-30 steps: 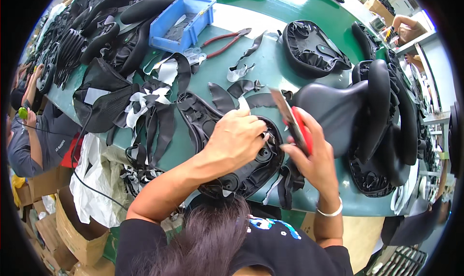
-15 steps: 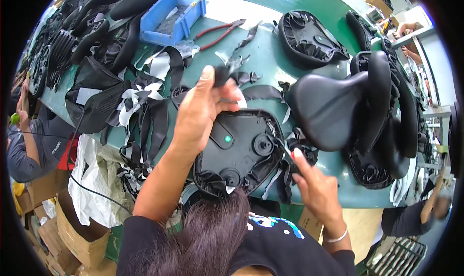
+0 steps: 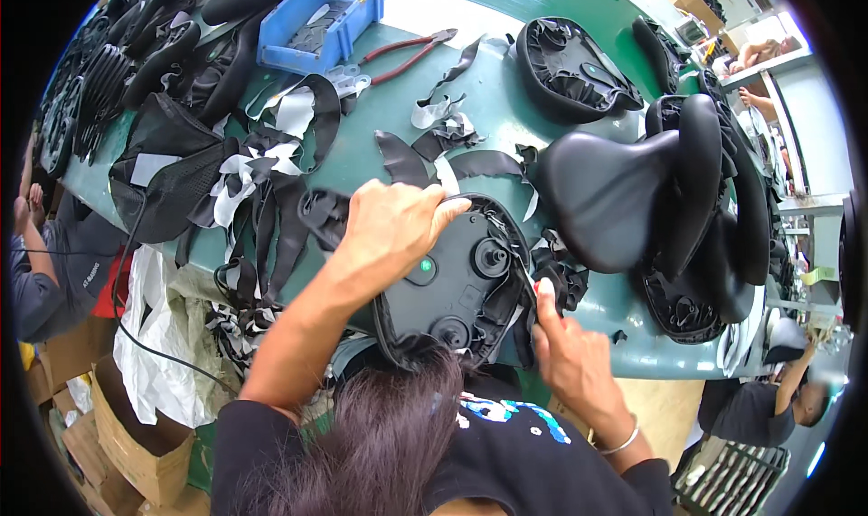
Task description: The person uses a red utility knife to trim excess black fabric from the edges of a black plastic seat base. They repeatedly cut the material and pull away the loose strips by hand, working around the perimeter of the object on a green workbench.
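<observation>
In blue bin, dark pieces; left grip clasping black seat, right grip wrapped round cutter.

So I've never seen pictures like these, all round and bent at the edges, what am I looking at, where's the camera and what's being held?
There's no machine here: these are a person's own bare hands. Every picture comes from a fisheye camera on that person's head, looking down, so straight edges bend near the rim.

On the green table lie black and white scraps, a blue bin, pliers and more black seats.

The left hand is on an upturned seat near the person. The right hand holds a bladed tool, mostly hidden by the fingers, at that seat's right edge.
</observation>
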Motion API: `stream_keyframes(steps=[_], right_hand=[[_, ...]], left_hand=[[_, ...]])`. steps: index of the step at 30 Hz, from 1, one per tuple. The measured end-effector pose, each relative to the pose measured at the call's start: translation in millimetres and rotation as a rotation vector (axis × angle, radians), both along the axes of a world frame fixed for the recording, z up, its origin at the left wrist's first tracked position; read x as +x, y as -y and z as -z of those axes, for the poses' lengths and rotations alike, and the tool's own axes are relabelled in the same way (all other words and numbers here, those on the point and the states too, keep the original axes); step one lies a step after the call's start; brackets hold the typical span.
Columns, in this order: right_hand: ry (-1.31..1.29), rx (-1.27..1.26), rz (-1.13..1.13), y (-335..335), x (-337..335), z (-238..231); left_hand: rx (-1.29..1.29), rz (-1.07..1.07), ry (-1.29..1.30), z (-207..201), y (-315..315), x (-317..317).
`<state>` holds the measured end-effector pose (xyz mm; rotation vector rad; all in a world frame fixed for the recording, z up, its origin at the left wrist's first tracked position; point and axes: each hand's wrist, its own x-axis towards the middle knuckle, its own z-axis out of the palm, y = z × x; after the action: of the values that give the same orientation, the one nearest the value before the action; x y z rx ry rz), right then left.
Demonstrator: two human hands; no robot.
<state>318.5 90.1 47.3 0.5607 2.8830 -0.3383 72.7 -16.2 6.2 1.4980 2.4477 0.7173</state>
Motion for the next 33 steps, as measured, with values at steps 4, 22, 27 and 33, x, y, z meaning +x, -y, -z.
stream_keyframes(steps=[4,22,27,33], right_hand=[[-0.065,-0.238,0.191,26.7,21.4,-4.6],[-0.974,-0.758,0.510,-37.5,-35.2,-46.3],[-0.653,-0.324,0.194,-39.1,-95.9,19.6],[-0.531,-0.488,0.241,-41.6,-112.9,27.4]], left_hand=[[0.009,-0.193,-0.029,2.4,10.8,24.0],[0.026,-0.515,-0.146,10.8,12.5,4.1],[0.078,-0.482,-0.201,11.2,2.7,8.3],[0.012,-0.500,-0.120,11.1,6.4,6.2]])
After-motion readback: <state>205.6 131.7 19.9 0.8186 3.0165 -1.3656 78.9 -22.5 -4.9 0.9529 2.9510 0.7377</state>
